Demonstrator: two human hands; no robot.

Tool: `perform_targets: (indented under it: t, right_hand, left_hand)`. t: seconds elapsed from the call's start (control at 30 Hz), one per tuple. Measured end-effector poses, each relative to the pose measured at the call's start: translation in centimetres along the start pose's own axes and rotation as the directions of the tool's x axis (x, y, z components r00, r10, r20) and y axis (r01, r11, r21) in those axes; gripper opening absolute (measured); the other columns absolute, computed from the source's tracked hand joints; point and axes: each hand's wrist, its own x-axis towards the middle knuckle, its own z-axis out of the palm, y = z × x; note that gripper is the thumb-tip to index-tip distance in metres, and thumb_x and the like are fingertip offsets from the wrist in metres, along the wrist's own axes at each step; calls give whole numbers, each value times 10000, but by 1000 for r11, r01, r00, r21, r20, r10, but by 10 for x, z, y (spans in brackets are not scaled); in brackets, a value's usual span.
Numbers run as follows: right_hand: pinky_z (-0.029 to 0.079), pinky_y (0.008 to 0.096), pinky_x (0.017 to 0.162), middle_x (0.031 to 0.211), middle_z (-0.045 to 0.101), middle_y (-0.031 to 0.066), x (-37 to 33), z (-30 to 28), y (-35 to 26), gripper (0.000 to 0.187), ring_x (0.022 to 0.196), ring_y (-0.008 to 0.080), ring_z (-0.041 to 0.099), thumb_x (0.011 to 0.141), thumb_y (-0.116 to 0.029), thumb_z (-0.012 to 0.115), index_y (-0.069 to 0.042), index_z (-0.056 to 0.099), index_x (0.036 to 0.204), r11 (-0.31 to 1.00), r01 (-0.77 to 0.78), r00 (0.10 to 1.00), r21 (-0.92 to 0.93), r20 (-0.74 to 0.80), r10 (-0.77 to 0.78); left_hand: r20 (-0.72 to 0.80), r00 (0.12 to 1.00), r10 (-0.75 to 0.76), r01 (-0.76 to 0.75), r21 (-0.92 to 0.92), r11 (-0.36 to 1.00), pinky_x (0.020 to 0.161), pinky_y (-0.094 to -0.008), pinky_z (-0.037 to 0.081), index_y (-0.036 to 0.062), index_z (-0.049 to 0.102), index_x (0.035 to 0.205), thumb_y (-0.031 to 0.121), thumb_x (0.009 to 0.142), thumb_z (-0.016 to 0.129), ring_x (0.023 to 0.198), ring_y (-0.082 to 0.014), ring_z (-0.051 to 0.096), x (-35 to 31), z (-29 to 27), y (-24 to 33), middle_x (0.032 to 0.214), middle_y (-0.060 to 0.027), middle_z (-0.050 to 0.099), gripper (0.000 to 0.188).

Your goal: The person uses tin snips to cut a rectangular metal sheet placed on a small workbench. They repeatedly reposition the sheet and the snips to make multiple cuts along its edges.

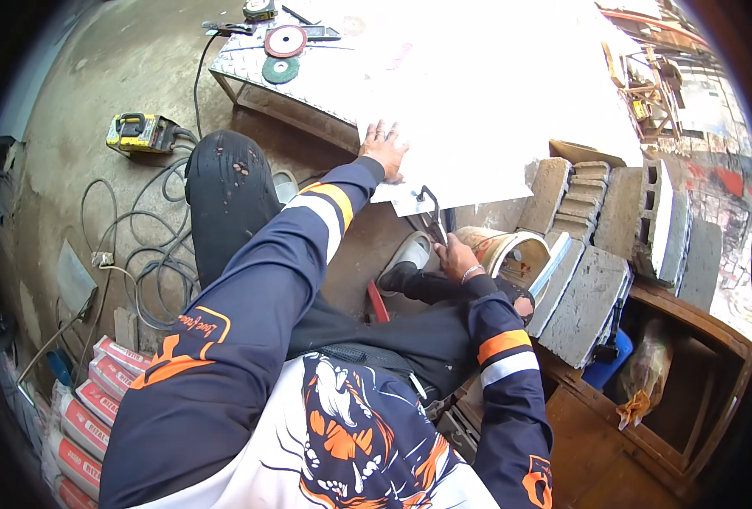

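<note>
My left hand (383, 151) lies flat with spread fingers on the near left edge of a bright white sheet (478, 110), which covers most of the metal table. My right hand (457, 257) is wrapped round the handle of a dark C-shaped clamp (432, 216). The clamp's curved jaw reaches over the sheet's near edge; glare hides whether it bites on it. On the table's far left lie a red-rimmed grinding disc (285, 41), a green flap disc (280, 69) and a dark square tool (321, 33).
A stained bucket (520, 259) stands right of my right hand, beside stacked concrete blocks (584, 293). A wooden cabinet (690, 407) is at lower right. On the left are a yellow-and-black machine (141, 133), coiled cables (151, 254) and stacked red-and-white bags (87, 424).
</note>
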Motion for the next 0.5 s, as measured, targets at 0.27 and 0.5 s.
perform_targets:
  t: [0.27,0.5]
  right_hand:
    - [502,570,692,793,619,356,1,-9,-12,301,807,519,627,929,-180,528,26,381,1091,992,12,997,-127,72,-3]
    - [514,535,823,850,652,344,26,-44,-42,293,902,477,661,894,-129,519,28,383,1101,956,-185,933,-227,266,244]
  left_hand:
    - [42,992,-115,117,-40,992,1101,-705,55,233,134,1558,518,642,842,1422,-560,-48,11,6,23,1585,-272,-63,1192]
    - [112,976,-185,195,-85,977,1026,-791,11,231,128,1561,393,775,766,1438,-523,-75,15,-3,33,1598,-233,-87,1025]
